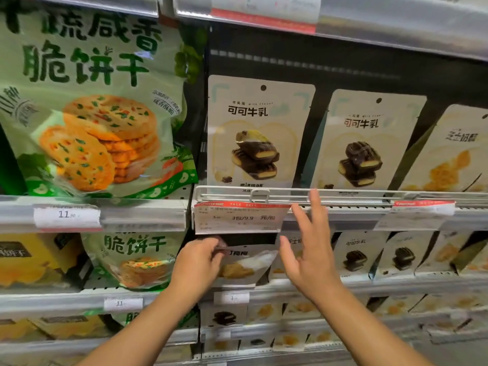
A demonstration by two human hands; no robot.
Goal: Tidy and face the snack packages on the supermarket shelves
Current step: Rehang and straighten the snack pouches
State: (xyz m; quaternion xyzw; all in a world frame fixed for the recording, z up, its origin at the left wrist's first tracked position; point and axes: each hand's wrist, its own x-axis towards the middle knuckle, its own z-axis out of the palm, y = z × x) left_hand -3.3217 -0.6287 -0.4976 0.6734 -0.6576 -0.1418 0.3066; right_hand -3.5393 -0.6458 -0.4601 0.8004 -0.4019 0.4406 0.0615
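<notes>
My left hand pinches the top edge of a cream snack pouch that leans forward on the second shelf, just under a red sale tag. My right hand hovers open to the pouch's right, fingers spread and pointing up past the shelf rail, holding nothing. On the shelf above, two cream pouches with chocolate cake pictures stand upright facing out.
Large green cracker bags fill the upper left; another green bag and yellow packs sit below. More cream pouches line the second shelf at right. A white wire rail fronts the upper shelf. Lower shelves hold several small packs.
</notes>
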